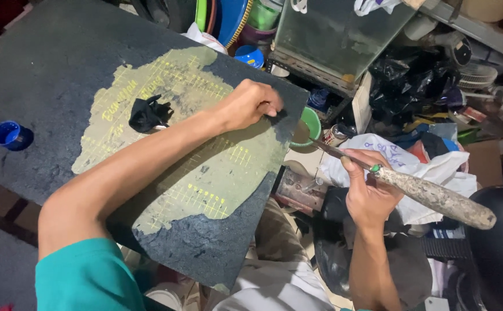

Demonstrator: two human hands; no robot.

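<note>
While the big dark board (50, 75) fills most of my view, tilted across the lap, I read the work on it as roughly half done: a wide olive-yellow patch (205, 167) in the middle is bare, with faint yellow grid lines and lettering showing, and the rough grey-black coating is left around it, along the top, the left side and the bottom corner. Judging by that, the middle is cleared and the edges remain. My left hand (250, 103) is curled nearly closed at the far edge of the board, fingers tucked around something small and dark; I cannot tell what it is, maybe just the rim. My right hand (367, 193) is off the board to the right, closed around a scraper (404, 184) with a thick crusted handle; its thin blade points left toward a green bowl (308, 128) just beyond the board's edge, tip near the rim, contact unclear. A crumpled black rag (147, 113) lies on the bare patch, apart from both hands. A small blue cup (6, 133) sits on the coated part at far left, well apart. White cloth (435, 167) lies under the scraper handle. Behind: glass tank (338, 34), black bags (412, 80), clutter.
</note>
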